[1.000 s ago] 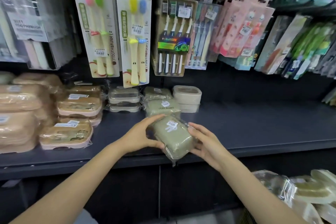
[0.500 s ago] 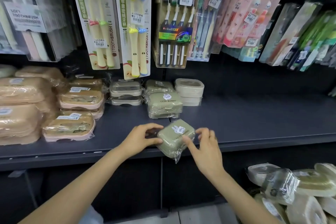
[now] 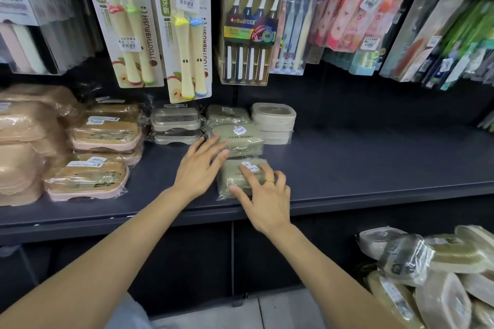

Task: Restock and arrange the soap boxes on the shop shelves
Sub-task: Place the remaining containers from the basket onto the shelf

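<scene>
- Both hands reach to the dark shelf [image 3: 374, 168] at a shop's toiletries display, working a wrapped green soap box [image 3: 235, 179] that lies flat near the shelf's front edge.
- Right hand [image 3: 263, 197], a yellow ring on one finger, lies on top of that soap box, fingers spread and bent, fingertips pressing the lid and its white label while the thumb rests against the near edge.
- Left hand [image 3: 199, 165] rests just left of the soap box, fingers straight and fanned, their tips touching the side of the "CUTE RABBIT" box [image 3: 239, 139] stacked directly behind it; whether the palm touches the front box cannot be told.
- Behind the front soap box, green boxes sit in a short stack, with one more green box [image 3: 227, 113] farther back.
- Right of that stack stand two cream boxes [image 3: 274, 120]; left of it, two clear-lidded grey boxes [image 3: 175, 125].
- Farther left of the soap box, piles of pink-and-tan boxes [image 3: 91, 163] in plastic wrap fill the shelf.
- Above the soap box, carded toothbrush packs [image 3: 184, 27] hang in a row across the display.
- Below and right of the soap box, under the shelf line, lies a heap of wrapped boxes [image 3: 433, 270].
</scene>
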